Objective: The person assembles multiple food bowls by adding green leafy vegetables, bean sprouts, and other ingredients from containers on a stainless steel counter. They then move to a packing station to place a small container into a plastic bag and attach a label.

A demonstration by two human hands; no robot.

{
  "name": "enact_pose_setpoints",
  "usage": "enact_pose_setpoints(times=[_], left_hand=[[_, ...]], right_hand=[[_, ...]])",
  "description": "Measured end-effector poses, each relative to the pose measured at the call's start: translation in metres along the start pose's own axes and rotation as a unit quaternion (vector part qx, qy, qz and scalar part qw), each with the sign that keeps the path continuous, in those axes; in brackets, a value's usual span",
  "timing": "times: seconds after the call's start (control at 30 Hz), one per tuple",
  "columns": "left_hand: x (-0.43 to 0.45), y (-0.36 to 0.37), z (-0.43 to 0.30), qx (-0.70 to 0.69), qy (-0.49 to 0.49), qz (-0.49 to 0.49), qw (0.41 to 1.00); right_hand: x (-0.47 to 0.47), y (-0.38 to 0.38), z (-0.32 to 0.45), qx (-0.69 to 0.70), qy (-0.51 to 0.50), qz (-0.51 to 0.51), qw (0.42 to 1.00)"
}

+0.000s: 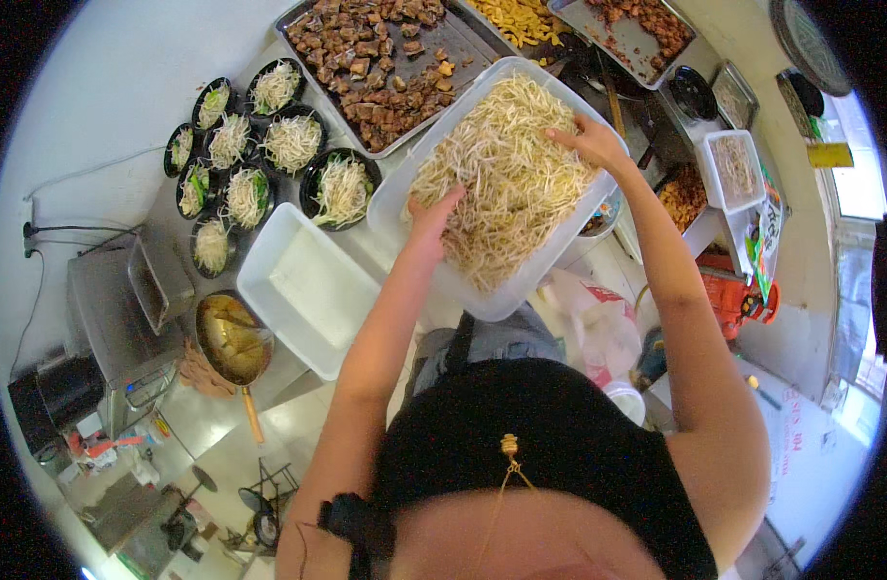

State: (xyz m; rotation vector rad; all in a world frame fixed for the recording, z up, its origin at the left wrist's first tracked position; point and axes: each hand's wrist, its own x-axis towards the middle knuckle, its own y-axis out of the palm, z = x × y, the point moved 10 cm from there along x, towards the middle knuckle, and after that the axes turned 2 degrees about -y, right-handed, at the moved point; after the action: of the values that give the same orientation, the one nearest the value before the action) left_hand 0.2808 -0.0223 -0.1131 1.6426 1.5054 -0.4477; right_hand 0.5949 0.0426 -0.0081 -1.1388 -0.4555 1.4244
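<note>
Before me is a translucent plastic tub [479,304] heaped with bean sprouts [508,167]. My left hand [436,221] is pushed into the sprouts at their left edge, fingertips partly buried. At the upper right side of the heap, my right hand [592,145] touches the sprouts with its fingers spread and partly hidden. How firmly either hand grips cannot be seen. To the left stands an empty white plastic tub [313,283]. Several black bowls [374,170] beyond it hold bean sprouts, some with green leaves.
A metal tray [472,51] of browned meat pieces lies behind the tub. Another meat tray [632,54] is at the upper right. A wok [233,337] with a wooden handle sits lower left. At right are a small white tub [755,181] and a red gas cylinder [733,293].
</note>
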Motion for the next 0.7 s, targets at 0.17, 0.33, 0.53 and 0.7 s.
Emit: enact_pose_setpoints(times=[0.17, 0.33, 0.53, 0.7], left_hand=[[-0.008, 0.011, -0.003, -0.013, -0.08, -0.128, 0.988], [0.021, 0.033, -0.01, -0.14, -0.043, -0.019, 0.989], [0.01, 0.061, -0.029, -0.064, 0.003, 0.043, 0.997], [0.013, 0.048, -0.038, 0.016, 0.082, -0.004, 0.997]], right_hand=[[0.028, 0.033, -0.011, 0.216, 0.067, 0.121, 0.967], [0.044, 0.046, 0.007, 0.253, 0.007, 0.149, 0.956], [0.017, 0.044, 0.03, 0.157, -0.045, 0.124, 0.979], [0.018, 0.035, 0.046, 0.098, -0.121, 0.074, 0.985]])
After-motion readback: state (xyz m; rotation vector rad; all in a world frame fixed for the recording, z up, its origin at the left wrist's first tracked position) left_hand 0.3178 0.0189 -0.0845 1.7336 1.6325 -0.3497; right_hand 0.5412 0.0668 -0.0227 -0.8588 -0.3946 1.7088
